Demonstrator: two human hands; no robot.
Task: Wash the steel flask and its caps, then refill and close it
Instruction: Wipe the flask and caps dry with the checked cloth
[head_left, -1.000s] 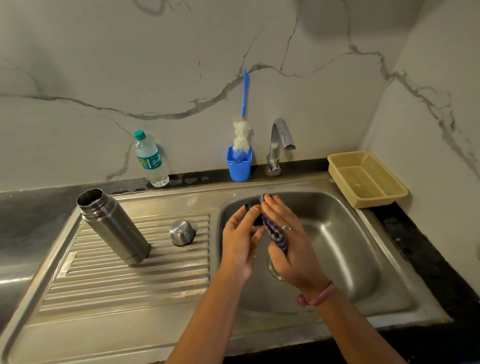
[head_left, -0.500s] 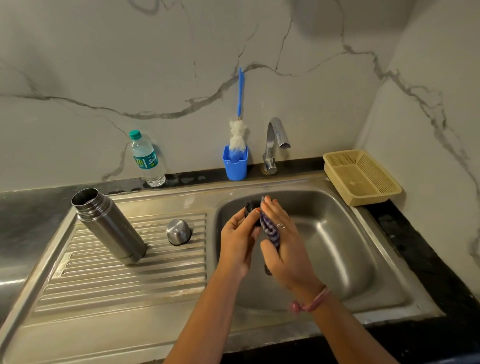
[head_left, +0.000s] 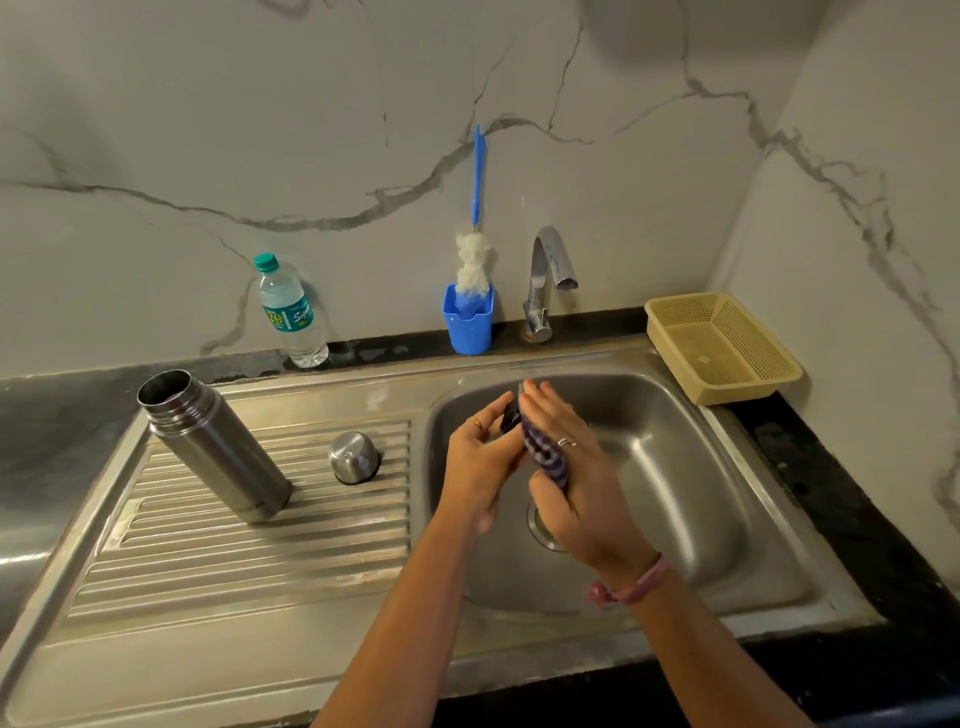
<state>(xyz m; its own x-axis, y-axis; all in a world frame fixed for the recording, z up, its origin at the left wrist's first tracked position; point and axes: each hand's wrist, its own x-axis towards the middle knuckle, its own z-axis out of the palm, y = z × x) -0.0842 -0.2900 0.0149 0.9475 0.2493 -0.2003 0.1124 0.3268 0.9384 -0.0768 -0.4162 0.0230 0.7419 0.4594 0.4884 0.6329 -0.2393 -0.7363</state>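
Scrubbing small black inner cap (head_left: 510, 419) over stainless steel sink basin (head_left: 691, 467).
Head view: left hand (head_left: 480, 462) grips the cap, right hand (head_left: 569, 483) presses a blue-white striped scrub cloth (head_left: 545, 457) to it, fingers curled round the cloth. Open cylindrical steel flask (head_left: 215, 447) stands on ribbed steel drainboard (head_left: 249, 551); domed steel outer cap (head_left: 354, 457) sits just beside it, not touching.

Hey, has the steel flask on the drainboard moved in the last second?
No. The steel flask stands at the same spot on the drainboard ridges, just as far left of the round steel cap; only the camera shifted.
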